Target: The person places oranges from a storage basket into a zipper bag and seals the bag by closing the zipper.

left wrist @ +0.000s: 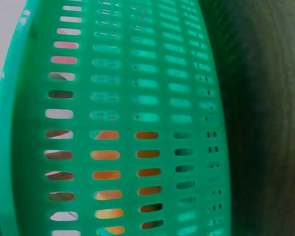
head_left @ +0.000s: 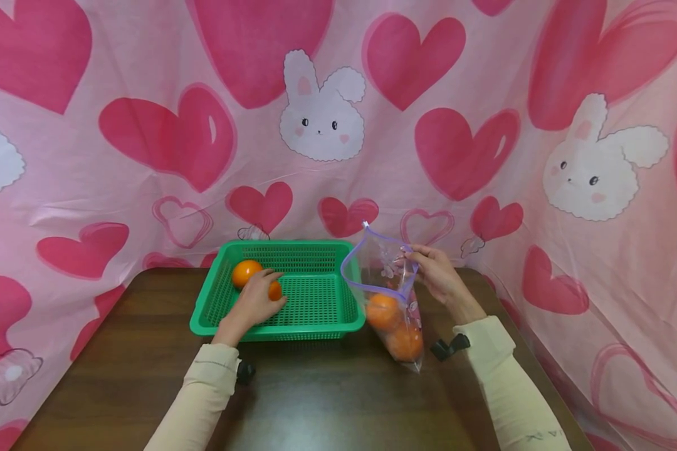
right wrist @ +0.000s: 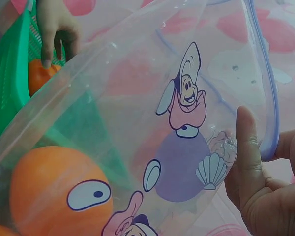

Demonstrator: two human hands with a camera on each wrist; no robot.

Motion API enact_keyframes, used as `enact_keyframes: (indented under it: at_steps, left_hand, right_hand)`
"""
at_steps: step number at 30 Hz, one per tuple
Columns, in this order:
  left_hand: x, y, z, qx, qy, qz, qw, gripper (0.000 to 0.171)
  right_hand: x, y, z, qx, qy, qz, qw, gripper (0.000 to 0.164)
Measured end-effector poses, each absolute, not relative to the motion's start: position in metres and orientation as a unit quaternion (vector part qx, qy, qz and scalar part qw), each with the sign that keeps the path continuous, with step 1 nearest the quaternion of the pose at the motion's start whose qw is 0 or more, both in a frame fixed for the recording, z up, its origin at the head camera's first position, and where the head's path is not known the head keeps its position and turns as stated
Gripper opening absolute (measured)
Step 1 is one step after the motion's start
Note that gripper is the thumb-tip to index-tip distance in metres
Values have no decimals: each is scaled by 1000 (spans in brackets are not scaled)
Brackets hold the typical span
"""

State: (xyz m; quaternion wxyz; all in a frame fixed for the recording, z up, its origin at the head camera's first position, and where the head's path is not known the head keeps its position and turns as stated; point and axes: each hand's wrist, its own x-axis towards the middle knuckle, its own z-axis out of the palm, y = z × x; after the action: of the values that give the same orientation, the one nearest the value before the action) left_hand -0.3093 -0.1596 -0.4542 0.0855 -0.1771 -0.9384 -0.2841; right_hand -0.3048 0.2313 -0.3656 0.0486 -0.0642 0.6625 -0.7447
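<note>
My left hand [head_left: 255, 299] reaches into the green plastic basket [head_left: 203, 322], its fingers and thumb curved round an orange [head_left: 274, 290]. Beside it in the basket's left part lies another orange [head_left: 246, 273]. My right hand [head_left: 437, 272] pinches the purple-edged rim of a clear zip bag [head_left: 372, 289] and holds its mouth spread. Two oranges [head_left: 383, 312] show low inside the bag, one above the other. In the right wrist view, printed cartoon figures [right wrist: 187, 98] cover part of the bag. The basket's slotted wall [left wrist: 123, 125] hides my left hand in the left wrist view.
The basket stands on a dark wooden table [head_left: 316, 401], just left of the bag. Behind and to the right hangs a pink cloth [head_left: 395, 169] with hearts and rabbits. A small black device [head_left: 450, 346] sits by my right wrist.
</note>
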Motion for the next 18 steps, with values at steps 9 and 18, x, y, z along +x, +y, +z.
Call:
enact_keyframes:
  at_steps: [9, 18]
  left_hand:
    - [-311, -164, -461, -158, -952, -252, 71, 59]
    - [-311, -162, -465, -141, -953, -266, 46, 58]
  right_hand:
    - [-305, 232, -367, -65, 653, -753, 48, 15]
    - [-302, 235, -369, -69, 643, -761, 47, 15]
